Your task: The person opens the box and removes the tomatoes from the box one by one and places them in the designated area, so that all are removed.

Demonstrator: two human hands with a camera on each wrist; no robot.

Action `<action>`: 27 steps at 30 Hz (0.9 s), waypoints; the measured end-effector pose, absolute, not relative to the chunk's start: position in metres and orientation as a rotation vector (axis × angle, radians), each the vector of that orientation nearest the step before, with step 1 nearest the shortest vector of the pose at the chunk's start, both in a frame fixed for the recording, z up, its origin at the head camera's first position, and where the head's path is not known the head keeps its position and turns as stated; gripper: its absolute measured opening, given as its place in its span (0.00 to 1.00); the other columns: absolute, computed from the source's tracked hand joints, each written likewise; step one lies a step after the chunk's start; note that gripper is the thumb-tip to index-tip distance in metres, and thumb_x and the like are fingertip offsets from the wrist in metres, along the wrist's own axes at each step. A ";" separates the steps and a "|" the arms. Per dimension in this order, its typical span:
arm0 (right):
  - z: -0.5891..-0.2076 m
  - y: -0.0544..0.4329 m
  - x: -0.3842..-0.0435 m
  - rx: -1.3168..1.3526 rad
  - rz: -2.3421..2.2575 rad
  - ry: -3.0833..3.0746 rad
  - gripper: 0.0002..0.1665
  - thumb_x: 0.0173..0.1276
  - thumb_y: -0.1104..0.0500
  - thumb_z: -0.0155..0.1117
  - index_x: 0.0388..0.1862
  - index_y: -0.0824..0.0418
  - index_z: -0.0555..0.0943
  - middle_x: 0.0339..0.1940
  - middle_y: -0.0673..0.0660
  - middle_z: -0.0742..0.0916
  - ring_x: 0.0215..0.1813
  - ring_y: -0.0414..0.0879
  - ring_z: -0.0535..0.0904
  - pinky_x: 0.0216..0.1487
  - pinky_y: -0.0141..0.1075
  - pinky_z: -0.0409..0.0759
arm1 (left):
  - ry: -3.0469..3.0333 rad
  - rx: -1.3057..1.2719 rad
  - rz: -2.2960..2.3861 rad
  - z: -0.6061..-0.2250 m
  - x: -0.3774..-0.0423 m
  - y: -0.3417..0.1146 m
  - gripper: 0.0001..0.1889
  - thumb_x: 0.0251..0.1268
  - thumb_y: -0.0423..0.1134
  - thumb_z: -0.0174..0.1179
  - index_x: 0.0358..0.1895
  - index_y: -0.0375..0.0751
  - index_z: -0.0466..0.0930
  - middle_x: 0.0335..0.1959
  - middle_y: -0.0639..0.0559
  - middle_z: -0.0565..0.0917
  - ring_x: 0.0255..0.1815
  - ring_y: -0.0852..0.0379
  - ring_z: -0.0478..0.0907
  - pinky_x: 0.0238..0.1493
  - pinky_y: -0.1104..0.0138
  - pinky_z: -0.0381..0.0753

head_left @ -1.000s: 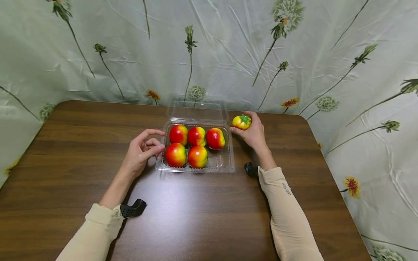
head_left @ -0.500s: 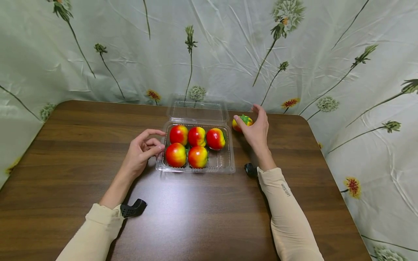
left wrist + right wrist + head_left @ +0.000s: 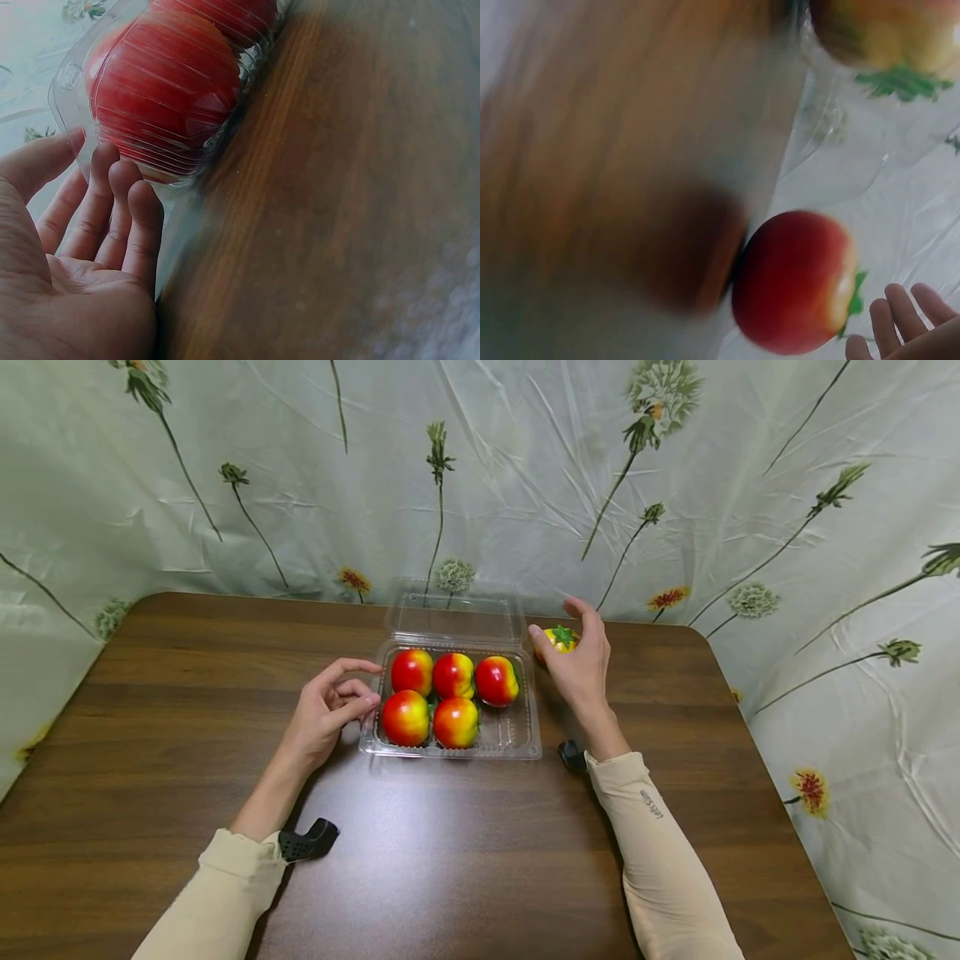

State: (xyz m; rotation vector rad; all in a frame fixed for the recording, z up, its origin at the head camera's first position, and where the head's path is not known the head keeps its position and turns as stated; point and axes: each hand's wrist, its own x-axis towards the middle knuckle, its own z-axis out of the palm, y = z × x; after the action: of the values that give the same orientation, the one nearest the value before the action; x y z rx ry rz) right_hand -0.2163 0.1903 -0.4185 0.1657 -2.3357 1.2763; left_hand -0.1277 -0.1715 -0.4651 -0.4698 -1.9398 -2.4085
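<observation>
Several red-and-yellow persimmons [image 3: 406,718] sit in an open clear plastic container [image 3: 510,749]; its front right place holds none. My left hand [image 3: 318,714] is at the container's left side, its fingertips right at the rim. In the left wrist view, the relaxed fingers [image 3: 142,225] lie against the clear wall. One more persimmon [image 3: 561,638], green calyx up, stands on the table just right of the container. Over it is my right hand [image 3: 581,664], thumb and fingers spread apart and partly hiding it. The right wrist view shows a gap between this persimmon [image 3: 795,285] and the fingers [image 3: 904,315].
The container's hinged lid [image 3: 457,614] is folded back towards the table's far edge. Behind the brown wooden table [image 3: 450,860] hangs a pale curtain [image 3: 510,485] with printed flowers. Black wrist mounts [image 3: 309,841] are worn on both arms.
A second ago my right hand gripped the loose persimmon. Its fingers have since spread off it, and the hand has shifted slightly left. My left hand has stayed at the container.
</observation>
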 end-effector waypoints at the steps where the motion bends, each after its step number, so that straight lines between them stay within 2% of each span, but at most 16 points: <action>1: -0.417 0.188 -0.215 0.187 1.285 -2.330 0.37 0.65 0.48 0.78 0.69 0.60 0.77 0.65 0.59 0.83 0.69 0.56 0.76 0.73 0.51 0.71 | -1.941 -0.468 -2.407 -0.465 -0.127 -0.171 0.19 0.70 0.20 0.61 0.62 0.29 0.76 0.30 0.52 0.86 0.24 0.58 0.77 0.28 0.72 0.78; 6: -0.412 0.180 -0.206 0.275 1.312 -2.331 0.35 0.66 0.50 0.77 0.68 0.62 0.77 0.65 0.60 0.84 0.68 0.58 0.78 0.74 0.50 0.72 | -1.943 -0.461 -2.405 -0.464 -0.127 -0.171 0.19 0.70 0.20 0.61 0.62 0.27 0.75 0.30 0.52 0.86 0.25 0.56 0.76 0.28 0.71 0.77; 11: -0.411 0.175 -0.194 0.336 1.365 -2.342 0.33 0.68 0.52 0.76 0.69 0.61 0.77 0.66 0.58 0.84 0.69 0.53 0.77 0.77 0.51 0.70 | -1.949 -0.461 -2.403 -0.464 -0.126 -0.171 0.19 0.70 0.21 0.61 0.62 0.26 0.75 0.30 0.52 0.86 0.25 0.55 0.76 0.28 0.71 0.77; 14: -0.413 0.173 -0.187 0.361 1.424 -2.341 0.32 0.69 0.54 0.76 0.69 0.60 0.77 0.65 0.57 0.84 0.69 0.52 0.78 0.76 0.51 0.73 | -1.954 -0.458 -2.397 -0.463 -0.126 -0.172 0.19 0.70 0.21 0.62 0.62 0.28 0.75 0.30 0.52 0.86 0.25 0.54 0.76 0.28 0.71 0.78; 22: -0.417 0.171 -0.173 0.449 1.516 -2.363 0.34 0.67 0.62 0.76 0.70 0.63 0.75 0.65 0.65 0.83 0.70 0.60 0.76 0.74 0.60 0.72 | -1.961 -0.444 -2.390 -0.462 -0.126 -0.172 0.19 0.70 0.22 0.63 0.62 0.30 0.76 0.30 0.51 0.86 0.25 0.54 0.76 0.28 0.71 0.78; 27: -0.419 0.173 -0.165 0.490 1.438 -2.457 0.34 0.67 0.59 0.76 0.70 0.60 0.76 0.65 0.58 0.84 0.69 0.54 0.79 0.75 0.53 0.74 | -1.958 -0.453 -2.398 -0.463 -0.126 -0.171 0.19 0.70 0.21 0.62 0.62 0.30 0.76 0.30 0.52 0.86 0.25 0.57 0.77 0.28 0.72 0.78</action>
State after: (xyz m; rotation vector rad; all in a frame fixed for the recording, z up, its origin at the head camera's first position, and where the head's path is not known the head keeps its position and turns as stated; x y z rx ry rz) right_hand -0.1651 0.1734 -0.4190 0.4904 -2.4567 1.4382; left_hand -0.1263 -0.1709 -0.4629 -0.4527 -1.9576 -2.3978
